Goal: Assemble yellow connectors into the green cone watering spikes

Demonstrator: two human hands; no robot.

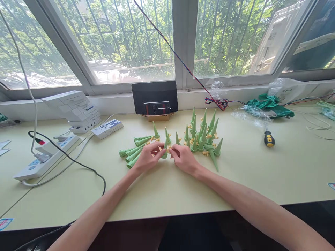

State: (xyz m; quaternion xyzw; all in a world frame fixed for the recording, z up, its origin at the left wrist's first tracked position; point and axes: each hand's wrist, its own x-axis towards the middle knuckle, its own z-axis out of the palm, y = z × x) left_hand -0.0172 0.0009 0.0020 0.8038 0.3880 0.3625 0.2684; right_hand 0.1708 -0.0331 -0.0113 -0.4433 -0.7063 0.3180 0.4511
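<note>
Between the fingers of my left hand [149, 156] stands a green cone-shaped watering spike [166, 146], point up. My right hand [184, 157] is closed in a pinch at the small yellow valve [169, 150] on that spike's side; the fingers partly hide it. Left of my hands, several green spikes [135, 153] lie on their sides, and one upright spike [155, 130] stands behind them. To the right is a cluster of upright green spikes [202, 136] with yellow valves. One spike [214, 158] there lies with its tip toward me.
A black tablet-like panel [154, 94] leans at the window, a phone [157, 108] before it. At left are stacked white boxes [81, 113], a small box [108, 129] and a power strip [49, 157] with cables. A screwdriver [269, 138] and green plastic bag [274, 104] lie right.
</note>
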